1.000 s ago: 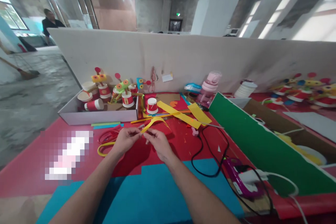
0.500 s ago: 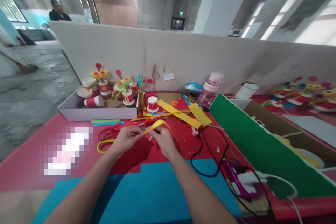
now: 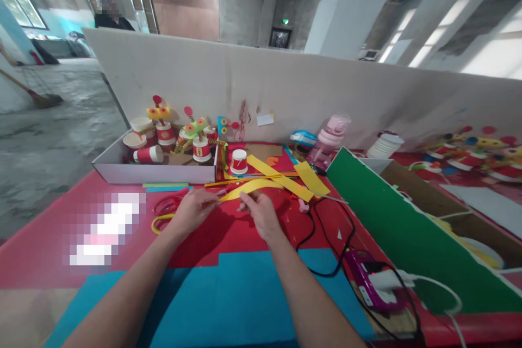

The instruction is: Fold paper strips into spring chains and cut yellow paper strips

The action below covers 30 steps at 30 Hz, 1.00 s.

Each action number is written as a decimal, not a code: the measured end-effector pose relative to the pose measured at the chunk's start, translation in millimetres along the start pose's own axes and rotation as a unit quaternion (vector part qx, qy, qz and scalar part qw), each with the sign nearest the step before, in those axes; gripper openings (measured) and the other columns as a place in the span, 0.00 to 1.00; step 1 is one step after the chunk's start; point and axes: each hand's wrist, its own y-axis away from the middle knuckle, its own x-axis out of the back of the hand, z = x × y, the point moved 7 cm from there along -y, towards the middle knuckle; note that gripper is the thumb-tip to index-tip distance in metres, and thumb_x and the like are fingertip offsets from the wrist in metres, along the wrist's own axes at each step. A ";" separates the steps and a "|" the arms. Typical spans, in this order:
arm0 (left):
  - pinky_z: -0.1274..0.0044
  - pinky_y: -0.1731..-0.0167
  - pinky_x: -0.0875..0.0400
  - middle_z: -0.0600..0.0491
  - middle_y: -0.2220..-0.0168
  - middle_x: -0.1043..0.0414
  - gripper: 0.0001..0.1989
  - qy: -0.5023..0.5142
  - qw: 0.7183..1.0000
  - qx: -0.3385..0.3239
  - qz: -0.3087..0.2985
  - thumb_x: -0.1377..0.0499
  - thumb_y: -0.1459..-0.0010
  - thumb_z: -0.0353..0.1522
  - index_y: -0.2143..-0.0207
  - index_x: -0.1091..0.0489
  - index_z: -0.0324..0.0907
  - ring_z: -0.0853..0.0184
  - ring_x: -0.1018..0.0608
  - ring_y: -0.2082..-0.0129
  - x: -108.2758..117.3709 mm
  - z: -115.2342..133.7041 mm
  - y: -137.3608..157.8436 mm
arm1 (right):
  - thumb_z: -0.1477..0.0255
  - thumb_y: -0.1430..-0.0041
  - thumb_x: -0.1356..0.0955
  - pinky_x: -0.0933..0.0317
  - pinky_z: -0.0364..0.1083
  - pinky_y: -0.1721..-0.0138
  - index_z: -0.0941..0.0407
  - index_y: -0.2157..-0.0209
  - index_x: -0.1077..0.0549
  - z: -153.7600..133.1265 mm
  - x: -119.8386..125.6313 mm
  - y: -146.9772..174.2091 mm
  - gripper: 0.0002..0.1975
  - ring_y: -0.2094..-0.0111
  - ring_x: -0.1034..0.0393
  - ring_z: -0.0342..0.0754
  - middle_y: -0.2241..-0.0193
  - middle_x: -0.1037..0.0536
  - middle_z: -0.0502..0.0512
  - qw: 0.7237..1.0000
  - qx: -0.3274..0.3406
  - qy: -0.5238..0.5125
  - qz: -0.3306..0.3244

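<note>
A curved yellow paper strip (image 3: 261, 184) arcs above the red table covering. My left hand (image 3: 194, 209) pinches its left end between thumb and fingertips. Farther along the strip, my right hand (image 3: 261, 212) has its thumb and fingers closed at the lower edge, apparently gripping it. Just left of my left hand lie a yellow handle loop (image 3: 162, 223) and a red handle loop (image 3: 165, 205), partly hidden by that hand. Beyond the strip stands an upside-down red and white paper cup (image 3: 238, 162). Two flat yellow paper strips (image 3: 281, 178) (image 3: 310, 178) lie past my right hand.
A white box (image 3: 155, 175) holds several paper-cup figures at the back left. A green-sided box (image 3: 399, 228) stands on the right. Black cable (image 3: 340, 261) loops beside a purple device (image 3: 373, 283). Blue sheets (image 3: 228, 304) cover the near edge; a white panel (image 3: 285, 87) rises behind.
The yellow strip's tight curl has opened into a longer, flatter arc. My right hand has shifted slightly right, away from my left hand, which still pinches the end.
</note>
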 end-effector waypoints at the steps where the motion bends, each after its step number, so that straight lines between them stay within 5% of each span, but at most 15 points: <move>1: 0.75 0.66 0.36 0.51 0.70 0.22 0.11 -0.027 1.000 -0.006 0.008 0.46 0.40 0.33 0.68 0.24 0.42 0.65 0.24 0.69 2.5 -2.2 0.2 | 0.60 0.56 0.26 0.35 0.43 0.71 0.57 0.75 0.28 -0.9 5.9 -2.6 0.16 0.80 0.34 0.41 0.82 0.29 0.47 0.999 -0.011 -0.035 0.012; 6: 0.72 0.64 0.40 0.50 0.68 0.22 0.12 -0.133 0.991 -0.032 0.006 0.47 0.38 0.34 0.67 0.25 0.43 0.63 0.26 0.67 9.2 -11.1 2.5 | 0.63 0.62 0.23 0.33 0.43 0.72 0.57 0.75 0.30 -9.8 38.0 -14.1 0.17 0.79 0.35 0.40 0.81 0.29 0.46 0.993 -0.036 -0.105 0.046; 11: 0.71 0.64 0.41 0.49 0.68 0.22 0.12 -0.168 0.985 -0.048 0.000 0.48 0.38 0.34 0.66 0.25 0.43 0.63 0.26 0.66 15.2 -15.7 4.4 | 0.64 0.61 0.24 0.32 0.42 0.73 0.57 0.71 0.26 -27.9 61.4 -15.0 0.16 0.76 0.33 0.39 0.70 0.24 0.50 0.999 0.010 -0.026 0.038; 16: 0.70 0.63 0.42 0.49 0.69 0.22 0.14 -0.199 0.978 -0.055 0.010 0.48 0.38 0.37 0.66 0.24 0.43 0.62 0.26 0.67 20.8 -25.7 4.5 | 0.62 0.56 0.25 0.34 0.42 0.75 0.58 0.63 0.25 -33.7 67.4 -12.6 0.19 0.80 0.33 0.41 0.78 0.24 0.50 0.994 0.006 0.103 -0.030; 30: 0.70 0.63 0.42 0.50 0.72 0.23 0.14 -0.201 0.977 -0.072 0.014 0.48 0.38 0.36 0.67 0.24 0.44 0.63 0.28 0.69 27.0 -22.5 4.6 | 0.58 0.50 0.29 0.36 0.42 0.75 0.57 0.67 0.25 -42.0 84.6 -16.2 0.16 0.80 0.31 0.43 0.80 0.24 0.51 0.979 0.059 0.196 -0.022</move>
